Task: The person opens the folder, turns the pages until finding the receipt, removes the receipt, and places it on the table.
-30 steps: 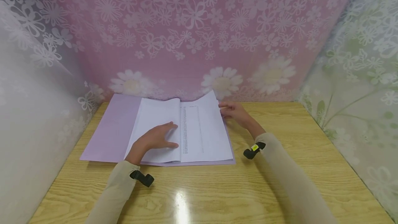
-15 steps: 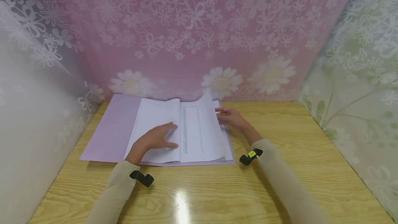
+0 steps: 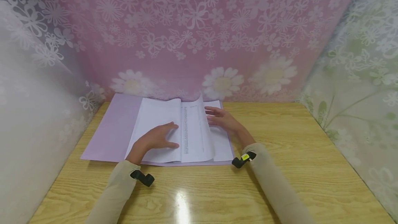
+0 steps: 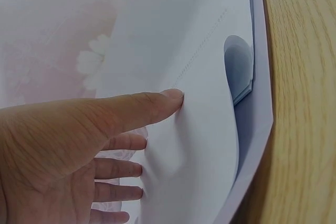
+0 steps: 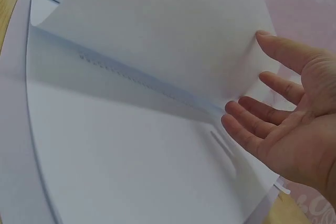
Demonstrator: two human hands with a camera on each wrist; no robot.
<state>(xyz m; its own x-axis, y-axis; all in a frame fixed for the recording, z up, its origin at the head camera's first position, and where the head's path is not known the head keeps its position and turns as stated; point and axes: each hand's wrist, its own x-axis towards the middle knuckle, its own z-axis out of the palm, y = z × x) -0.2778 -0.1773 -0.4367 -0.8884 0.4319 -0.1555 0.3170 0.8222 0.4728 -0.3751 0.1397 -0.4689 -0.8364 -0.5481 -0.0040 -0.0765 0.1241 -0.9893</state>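
A lilac folder (image 3: pixel 113 127) lies spread out with a stack of white sheets inside. My left hand (image 3: pixel 153 138) rests on the left-hand pages (image 3: pixel 158 111) near the fold; in the left wrist view its thumb and straight fingertips press the bowed paper (image 4: pixel 205 129). On the right side a sheet with printed columns (image 3: pixel 191 130) stands half lifted, its free edge curling up. Behind that edge is my right hand (image 3: pixel 224 119), fingers extended. Seen from the right wrist, its fingertips touch the raised sheet (image 5: pixel 173 30), above another sheet (image 5: pixel 121 150) lying flat.
The folder lies on a wood-grain table (image 3: pixel 199 193), toward its back edge. A pink flowered curtain (image 3: pixel 192 44) hangs right behind it, with pale flowered sheeting (image 3: pixel 367 78) along the right. Dark wrist cameras (image 3: pixel 143 178) sit on both sleeves.
My right hand has moved left, bringing the printed sheet's free edge up and over toward the fold. More of the sheet beneath shows. The left hand has stayed in place.
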